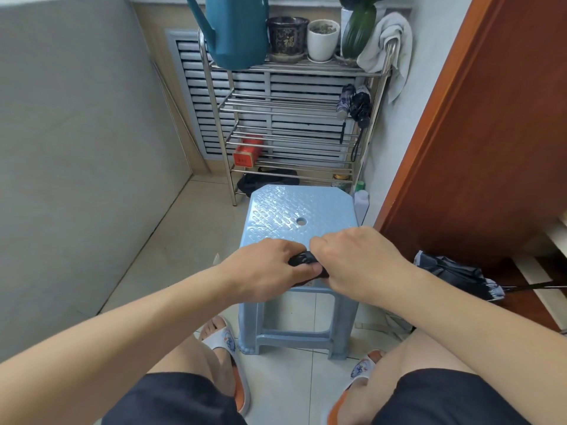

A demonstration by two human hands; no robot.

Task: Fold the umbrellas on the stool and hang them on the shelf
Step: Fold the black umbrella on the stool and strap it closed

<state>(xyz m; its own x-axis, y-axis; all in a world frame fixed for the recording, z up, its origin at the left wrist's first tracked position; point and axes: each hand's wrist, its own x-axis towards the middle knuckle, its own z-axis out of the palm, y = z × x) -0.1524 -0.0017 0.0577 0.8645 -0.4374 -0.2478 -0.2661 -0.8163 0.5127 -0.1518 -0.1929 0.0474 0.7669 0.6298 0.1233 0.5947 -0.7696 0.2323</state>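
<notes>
Your two hands meet over the near edge of the blue stool, both curled around one small black umbrella. Only a short dark stretch of it shows between them. Your left hand wraps it from the left with the thumb underneath; your right hand covers its other end with the knuckles up. Neither hand is open at all, and the rest of the bundle is hidden under your fingers.

The stool's seat carries nothing else; its one round hole sits just beyond your knuckles.

Two folded umbrellas already hang side by side at the right end of the metal shelf: a patterned one and a black one, their straps dangling below. A fourth umbrella, dark and loosely bunched, lies on the floor to your right beside the wooden door.

The shelf has four tiers. The top tier holds one teal watering can, one dark pot, one white pot, a plant and a cloth draped over the corner. One red box lies on the third tier.

Your two slippered feet flank the stool's legs.
</notes>
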